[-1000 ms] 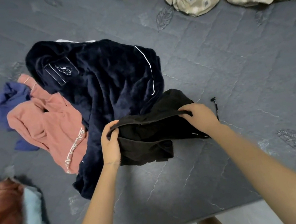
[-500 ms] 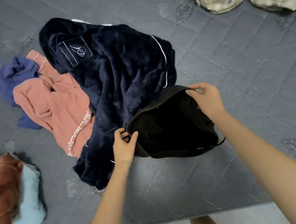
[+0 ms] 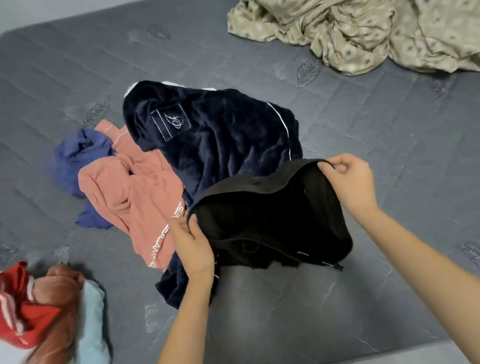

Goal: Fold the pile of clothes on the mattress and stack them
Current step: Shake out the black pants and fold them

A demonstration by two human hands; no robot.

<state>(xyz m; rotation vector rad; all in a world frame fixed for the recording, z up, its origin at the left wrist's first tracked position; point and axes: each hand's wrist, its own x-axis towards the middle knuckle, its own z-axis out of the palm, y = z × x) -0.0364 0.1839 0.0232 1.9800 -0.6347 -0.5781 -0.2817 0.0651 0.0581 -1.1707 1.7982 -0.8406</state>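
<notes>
**A:** Which piece is being worked on?

**B:** The black garment (image 3: pixel 269 221). The left hand (image 3: pixel 193 245) pinches its rim on one side, thumb on top and fingers curled under. The right hand (image 3: pixel 349 184) pinches the opposite rim, so the opening gapes between them. Its lower part sags onto the mattress (image 3: pixel 420 186) just below the hands.

**A:** So which step is this?

**B:** I'd say it is being opened out and squared up, with the folding itself not yet begun. Beyond the left hand lies the unfolded pile: a navy fleece robe (image 3: pixel 220 141), a pink top (image 3: pixel 129 198) and a blue piece (image 3: pixel 79 156).

**A:** And next?

**B:** Probably pulling the rim taut, laying the garment flat on the bare mattress in front of the hands, then smoothing it before folding. Far out to the left of the left hand sits a stack of clothes (image 3: pixel 68 332), blurred, which looks like where it belongs afterwards.
</notes>
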